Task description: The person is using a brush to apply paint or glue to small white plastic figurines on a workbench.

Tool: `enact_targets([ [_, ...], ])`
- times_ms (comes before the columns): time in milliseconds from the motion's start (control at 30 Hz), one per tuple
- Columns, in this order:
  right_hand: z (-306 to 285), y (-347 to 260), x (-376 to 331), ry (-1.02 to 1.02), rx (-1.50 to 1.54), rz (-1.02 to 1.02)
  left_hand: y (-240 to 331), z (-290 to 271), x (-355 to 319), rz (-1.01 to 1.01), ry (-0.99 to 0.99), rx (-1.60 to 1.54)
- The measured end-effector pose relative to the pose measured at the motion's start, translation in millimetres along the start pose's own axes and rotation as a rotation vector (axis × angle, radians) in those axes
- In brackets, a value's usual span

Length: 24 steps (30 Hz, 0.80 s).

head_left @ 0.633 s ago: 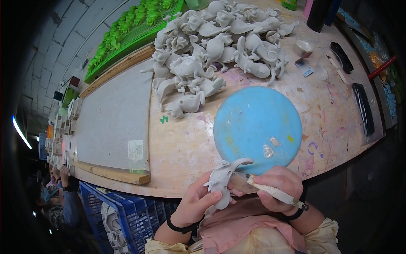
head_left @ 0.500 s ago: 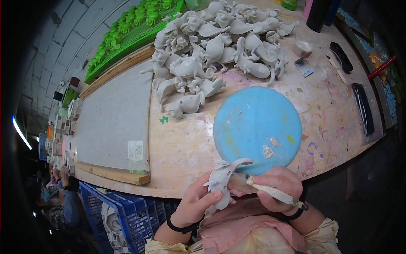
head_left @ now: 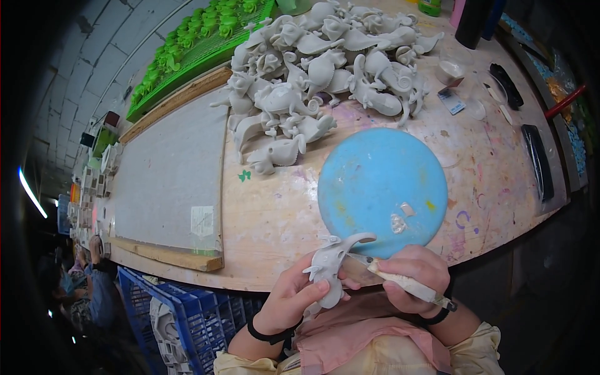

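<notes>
Paint-stained wooden tabletop [head_left: 269, 219]: grey figurine pile [head_left: 322, 69] toward far edge, blue disc [head_left: 381, 181] by near edge, grey board [head_left: 169, 169] left, black bagged item [head_left: 537, 162] at right edge.

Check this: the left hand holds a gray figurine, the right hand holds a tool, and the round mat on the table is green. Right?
Not quite: the head view shows the round mat is blue. The left hand does hold a gray figurine, and the right hand a tool.
</notes>
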State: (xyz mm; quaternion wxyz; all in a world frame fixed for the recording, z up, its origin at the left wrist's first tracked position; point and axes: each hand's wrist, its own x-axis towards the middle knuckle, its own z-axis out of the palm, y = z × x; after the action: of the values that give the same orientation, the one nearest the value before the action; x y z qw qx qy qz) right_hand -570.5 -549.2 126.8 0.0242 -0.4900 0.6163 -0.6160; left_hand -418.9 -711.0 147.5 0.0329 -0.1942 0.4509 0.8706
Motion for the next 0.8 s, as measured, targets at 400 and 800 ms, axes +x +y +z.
enact_targets([
  [400,-0.6,-0.1,-0.2,-0.009,-0.016,-0.006,1.0,7.6,1.0,0.013,0.09,0.002],
  [800,-2.9,-0.3,0.6,-0.03,0.012,0.017,0.0,3.0,0.7,0.005,0.011,0.013],
])
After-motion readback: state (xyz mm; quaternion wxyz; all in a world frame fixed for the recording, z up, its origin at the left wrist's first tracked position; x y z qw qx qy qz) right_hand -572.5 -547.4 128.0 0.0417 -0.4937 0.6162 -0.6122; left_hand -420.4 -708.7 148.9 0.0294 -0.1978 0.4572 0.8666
